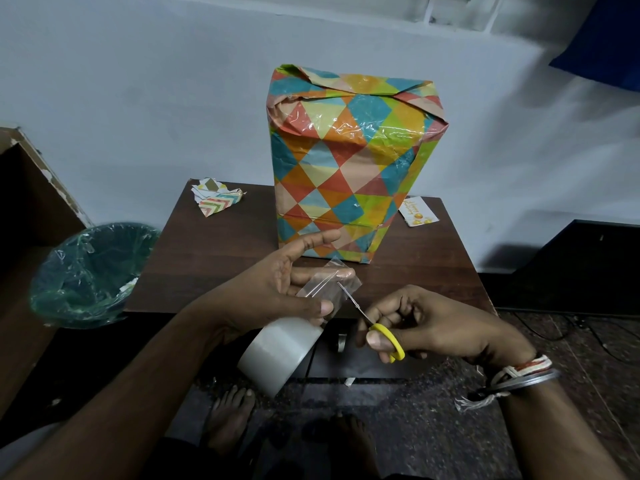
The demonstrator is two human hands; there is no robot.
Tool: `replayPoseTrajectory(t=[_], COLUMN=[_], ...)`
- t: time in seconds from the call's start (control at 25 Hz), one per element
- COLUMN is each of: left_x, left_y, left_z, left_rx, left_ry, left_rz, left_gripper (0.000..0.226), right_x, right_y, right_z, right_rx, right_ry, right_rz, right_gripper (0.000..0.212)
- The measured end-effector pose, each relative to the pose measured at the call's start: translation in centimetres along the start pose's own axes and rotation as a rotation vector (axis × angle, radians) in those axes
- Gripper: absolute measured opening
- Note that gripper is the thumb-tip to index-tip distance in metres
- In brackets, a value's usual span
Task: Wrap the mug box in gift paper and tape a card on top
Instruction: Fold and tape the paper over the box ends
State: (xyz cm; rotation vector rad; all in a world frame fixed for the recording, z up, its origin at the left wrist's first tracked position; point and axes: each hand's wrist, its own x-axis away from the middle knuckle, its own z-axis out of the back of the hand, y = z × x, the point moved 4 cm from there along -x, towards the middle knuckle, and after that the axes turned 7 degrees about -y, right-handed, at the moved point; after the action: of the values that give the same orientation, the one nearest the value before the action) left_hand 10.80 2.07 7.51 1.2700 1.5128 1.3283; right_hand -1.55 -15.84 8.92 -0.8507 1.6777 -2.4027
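The box [349, 161] stands upright on the brown table [214, 265], covered in gift paper with coloured diamonds, its top flaps folded and taped. A small white card [417, 211] with gold print lies on the table just right of the box. In front of the box my left hand [287, 285] pinches a pulled-out strip of clear tape [332, 284] between thumb and fingers, and the tape roll [280, 355] hangs below it. My right hand [426, 327] grips yellow-handled scissors [377, 327], whose blades meet the tape strip.
A crumpled scrap of patterned paper [216, 199] lies at the table's far left corner. A green bin with a plastic liner [90, 271] stands left of the table. A wooden cabinet [31, 216] is at the far left, a dark unit [581, 258] at the right. Bare feet [228, 417] show below.
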Motion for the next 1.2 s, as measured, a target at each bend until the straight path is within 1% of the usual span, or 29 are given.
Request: replayPoseTrajectory(t=[0.28, 0.56, 0.8, 0.88, 1.04, 1.2], left_x=[0.01, -0.03, -0.02, -0.02, 0.06, 0.07], left_y=[0.02, -0.04, -0.03, -0.07, -0.05, -0.01], left_z=[-0.16, -0.43, -0.50, -0.57, -0.59, -0.63], left_rx=[0.005, 0.021, -0.008, -0.005, 0.008, -0.008], left_ry=[-0.006, 0.001, -0.006, -0.013, -0.024, -0.019], left_rz=[0.003, 0.004, 0.016, 0.020, 0.013, 0.007], left_gripper=[0.091, 0.090, 0.090, 0.091, 0.091, 0.091], right_x=[0.04, -0.07, -0.11, -0.15, -0.11, -0.27], right_y=[-0.31, -0.44, -0.65, -0.64, -0.70, -0.62], right_z=[0.00, -0.02, -0.15, -0.14, -0.11, -0.23], right_rx=[-0.024, -0.012, -0.004, -0.005, -0.002, -0.004], right_ry=[0.004, 0.020, 0.016, 0.020, 0.015, 0.026], right_rz=[0.012, 0.026, 0.024, 0.023, 0.034, 0.026], right_gripper=[0.030, 0.024, 0.035, 0.033, 0.022, 0.018])
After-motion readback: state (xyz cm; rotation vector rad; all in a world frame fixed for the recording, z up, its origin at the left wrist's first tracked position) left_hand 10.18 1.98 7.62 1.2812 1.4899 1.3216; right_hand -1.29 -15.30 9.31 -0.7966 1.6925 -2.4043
